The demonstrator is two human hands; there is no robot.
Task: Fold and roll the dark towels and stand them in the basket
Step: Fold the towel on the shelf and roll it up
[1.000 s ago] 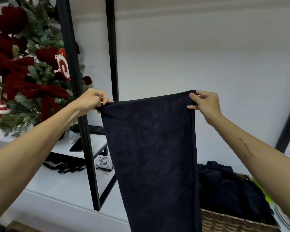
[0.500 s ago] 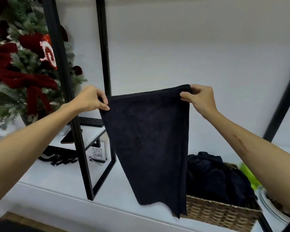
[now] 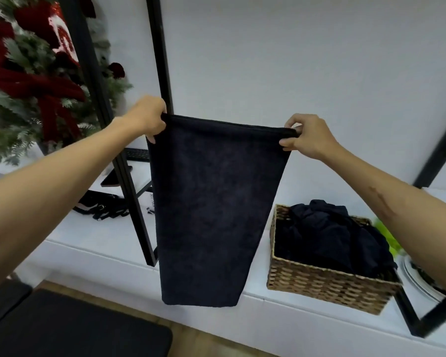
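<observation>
- The left hand [image 3: 150, 118] and right hand [image 3: 304, 136] each pinch a top corner of the dark towel [image 3: 211, 202], fingers curled round its hem, so it hangs between them.
- A second ago the lower part ran out of view; half a second ago it hung skewed, its bottom edge uneven. Now it hangs flat, and its bottom edge is level below the hands.
- That suggests it is straightened and ready for folding; rolling is not yet begun.
- The basket [image 3: 319, 282] sits below the right hand, apart from the hanging cloth, with loose dark towels [image 3: 327, 235] heaped inside, none standing rolled.
</observation>
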